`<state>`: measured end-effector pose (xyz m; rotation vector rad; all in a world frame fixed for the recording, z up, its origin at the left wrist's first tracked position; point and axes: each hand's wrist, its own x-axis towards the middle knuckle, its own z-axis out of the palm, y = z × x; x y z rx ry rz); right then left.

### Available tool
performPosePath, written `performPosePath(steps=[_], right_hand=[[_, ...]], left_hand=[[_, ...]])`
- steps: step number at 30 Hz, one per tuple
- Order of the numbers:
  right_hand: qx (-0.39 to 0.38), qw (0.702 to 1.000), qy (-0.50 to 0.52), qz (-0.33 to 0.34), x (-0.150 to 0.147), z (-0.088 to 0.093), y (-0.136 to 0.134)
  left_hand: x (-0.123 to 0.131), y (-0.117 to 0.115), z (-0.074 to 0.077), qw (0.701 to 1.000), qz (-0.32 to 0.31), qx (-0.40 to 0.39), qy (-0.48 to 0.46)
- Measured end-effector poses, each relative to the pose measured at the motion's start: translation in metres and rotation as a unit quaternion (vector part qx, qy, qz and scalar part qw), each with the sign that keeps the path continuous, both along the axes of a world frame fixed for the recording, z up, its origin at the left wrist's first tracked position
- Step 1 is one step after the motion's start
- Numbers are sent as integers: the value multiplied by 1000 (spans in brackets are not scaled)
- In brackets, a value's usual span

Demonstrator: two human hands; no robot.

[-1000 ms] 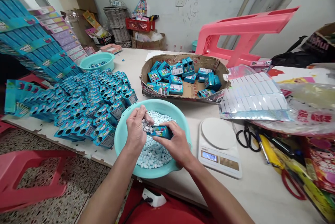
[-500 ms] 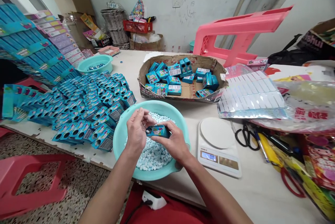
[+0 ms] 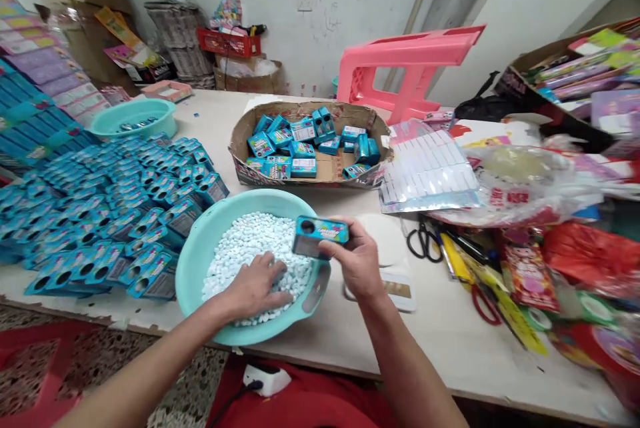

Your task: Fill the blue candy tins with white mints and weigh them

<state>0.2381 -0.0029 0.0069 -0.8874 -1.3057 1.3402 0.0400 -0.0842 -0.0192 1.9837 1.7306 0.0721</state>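
My right hand (image 3: 361,256) grips a small blue candy box (image 3: 320,237) with a round dark hole near one end, held over the right rim of a mint-green basin (image 3: 193,261). Inside the basin lies a heap of small white and pale blue candies (image 3: 245,235). My left hand (image 3: 260,287) rests on those candies, palm down with its fingers spread. Partly hidden behind my right hand is a white kitchen scale (image 3: 387,241). Its display cannot be seen from here.
Rows of blue boxes (image 3: 115,215) crowd the table's left side. Behind the basin stands a cardboard tray (image 3: 345,178) holding several blue boxes. Black scissors (image 3: 425,241), pens and plastic bags lie to the right. A second basin (image 3: 167,123) sits at the back left.
My left hand has left the box and dropped onto the candies. My right hand has carried the box rightward, in front of the scale. The view has turned to the right.
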Motion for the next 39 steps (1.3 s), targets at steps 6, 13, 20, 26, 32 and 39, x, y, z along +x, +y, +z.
performPosePath(steps=[6,13,20,26,32,39], right_hand=[[43,976,-44,-210,77,-3,28],[40,992,-52,-111,40,10,-1],[116,976,-165,80,-48,7,-30],[109,974,-186,66,-58,2,-31],[103,976,-177,78,-57,0,-29],[-20,996,-37,83,-24,-5,-22]], left_hand=[[-5,-4,-9,997,44,-20,-63],[-27,16,14,729,383,-30,-567],[-8,36,71,539,377,115,-744],[8,40,66,551,391,207,-707],[9,41,68,555,398,205,-701],[-25,21,46,787,374,181,-456]])
